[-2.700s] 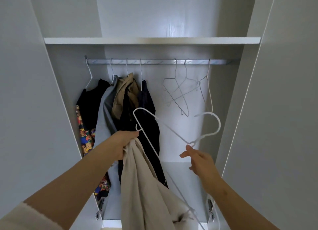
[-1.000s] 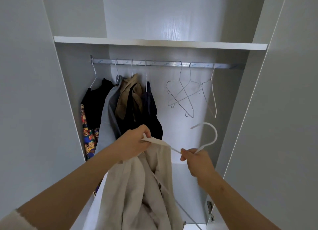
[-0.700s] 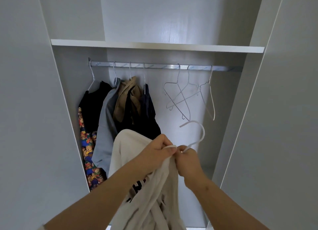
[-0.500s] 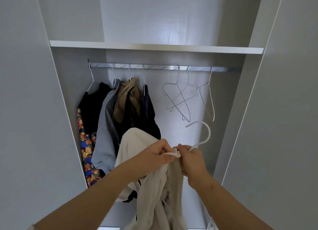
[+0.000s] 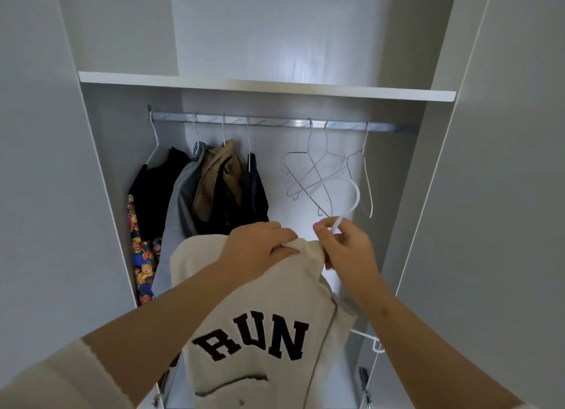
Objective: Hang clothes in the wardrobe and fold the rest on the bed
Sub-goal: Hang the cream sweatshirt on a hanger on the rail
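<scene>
— The right hand (image 5: 345, 252)?
— It pinches the neck of the thin white plastic hanger (image 5: 357, 198). The left hand (image 5: 256, 249), just beside it, grips the collar of the cream "RUN" sweatshirt (image 5: 260, 326).
— What's new?
— The sweatshirt was bunched moments ago and now drapes below both hands (hanger inside, I'd judge). The steel rail (image 5: 275, 123) is above, ready for hooking.

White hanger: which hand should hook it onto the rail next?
Right, probably. The right hand pinches the white hanger just below its hook, nearest the rail; the left hand grips the cream sweatshirt at its top.
</scene>
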A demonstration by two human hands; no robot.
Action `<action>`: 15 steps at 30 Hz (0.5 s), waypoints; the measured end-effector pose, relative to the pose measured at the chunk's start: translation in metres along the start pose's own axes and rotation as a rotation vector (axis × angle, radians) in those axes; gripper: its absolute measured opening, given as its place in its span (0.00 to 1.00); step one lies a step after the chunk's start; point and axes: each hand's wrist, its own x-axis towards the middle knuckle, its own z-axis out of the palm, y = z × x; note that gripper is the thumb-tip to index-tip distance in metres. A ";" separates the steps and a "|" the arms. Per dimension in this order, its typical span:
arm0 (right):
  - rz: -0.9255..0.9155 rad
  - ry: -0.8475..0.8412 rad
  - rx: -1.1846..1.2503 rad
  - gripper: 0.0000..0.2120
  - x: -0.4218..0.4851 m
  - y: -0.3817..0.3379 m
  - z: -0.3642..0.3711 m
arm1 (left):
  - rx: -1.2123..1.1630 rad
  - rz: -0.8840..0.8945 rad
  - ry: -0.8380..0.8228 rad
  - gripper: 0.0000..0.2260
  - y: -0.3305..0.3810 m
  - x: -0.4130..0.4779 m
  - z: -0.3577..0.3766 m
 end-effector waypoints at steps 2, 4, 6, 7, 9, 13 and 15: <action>-0.127 0.140 -0.072 0.04 0.000 0.001 -0.007 | -0.074 -0.091 0.032 0.11 -0.001 0.004 0.001; -0.261 0.363 -0.163 0.08 -0.004 0.005 -0.012 | -0.171 -0.244 0.042 0.09 -0.006 0.009 -0.002; -0.294 0.377 -0.225 0.11 -0.011 0.012 -0.011 | -0.264 -0.363 0.072 0.08 -0.011 0.013 -0.009; -0.220 0.301 -0.213 0.12 -0.013 0.015 -0.008 | -0.298 -0.403 0.080 0.07 -0.012 0.015 -0.012; 0.078 0.094 -0.076 0.11 -0.010 0.015 -0.007 | -0.368 -0.461 0.086 0.05 -0.012 0.018 -0.018; 0.503 -0.330 0.296 0.13 -0.002 0.016 -0.012 | -0.477 -0.600 0.200 0.11 -0.015 0.018 -0.025; 0.521 -0.391 0.089 0.10 -0.004 0.022 -0.010 | -0.516 -0.632 0.241 0.12 -0.016 0.016 -0.027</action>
